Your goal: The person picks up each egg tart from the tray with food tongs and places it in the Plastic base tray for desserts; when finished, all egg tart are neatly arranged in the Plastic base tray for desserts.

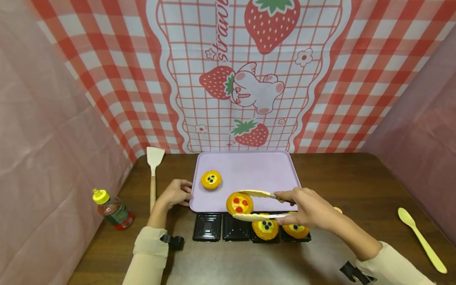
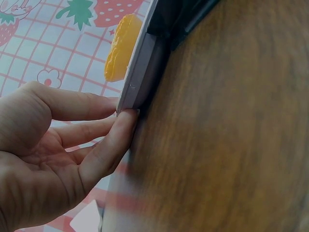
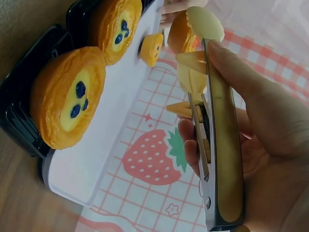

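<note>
My left hand (image 1: 176, 193) pinches the left edge of a lilac tray (image 1: 256, 170) between thumb and fingers, as the left wrist view shows. In my right hand (image 1: 308, 208) is a pair of tongs (image 3: 227, 154) with cream-coloured tips. Between those tips sits a tart with red fruit (image 1: 233, 202), over the front edge of the tray. A tart with dark blue berries (image 1: 211, 180) rests on the tray's left side. In front stand several square black containers; two similar berry tarts, one (image 1: 265, 228) partly under the tongs and another (image 1: 296, 231) below my right hand, sit in the right-hand ones.
The two left black containers (image 1: 208, 227) hold nothing. A white spatula (image 1: 153, 170) with a wooden handle lies left of the tray. Farther left stands a yellow-capped squeeze bottle (image 1: 114, 209). A pale yellow spoon (image 1: 422, 239) lies at the right. A checked cloth (image 1: 320, 99) hangs behind.
</note>
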A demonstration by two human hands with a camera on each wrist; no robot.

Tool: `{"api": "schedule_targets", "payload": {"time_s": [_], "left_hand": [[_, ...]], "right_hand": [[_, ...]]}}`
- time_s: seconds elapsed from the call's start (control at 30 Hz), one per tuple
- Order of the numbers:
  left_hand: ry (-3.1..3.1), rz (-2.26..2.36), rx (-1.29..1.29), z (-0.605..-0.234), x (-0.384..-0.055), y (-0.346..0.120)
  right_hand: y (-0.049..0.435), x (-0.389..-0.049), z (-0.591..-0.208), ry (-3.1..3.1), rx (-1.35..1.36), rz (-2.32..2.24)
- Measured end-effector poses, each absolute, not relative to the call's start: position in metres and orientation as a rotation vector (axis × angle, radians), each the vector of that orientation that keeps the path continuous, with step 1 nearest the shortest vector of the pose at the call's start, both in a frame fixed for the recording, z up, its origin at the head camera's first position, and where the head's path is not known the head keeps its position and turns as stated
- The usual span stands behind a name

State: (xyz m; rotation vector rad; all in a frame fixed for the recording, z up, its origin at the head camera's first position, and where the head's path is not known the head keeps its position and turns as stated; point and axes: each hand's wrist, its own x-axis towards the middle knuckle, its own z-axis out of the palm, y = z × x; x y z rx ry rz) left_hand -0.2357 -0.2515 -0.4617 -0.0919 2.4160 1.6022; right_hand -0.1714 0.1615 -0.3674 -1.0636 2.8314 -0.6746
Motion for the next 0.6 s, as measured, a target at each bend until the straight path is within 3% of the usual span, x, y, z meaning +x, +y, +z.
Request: {"api": "schedule_targets", "payload": {"time_s": [0.6], "left_hand": [[2.417, 1.606, -0.085, -0.461, -0.234, -0.251]], "right_hand": [[0.152, -0.16, -0.377, 2.773, -1.124, -0.607]]}}
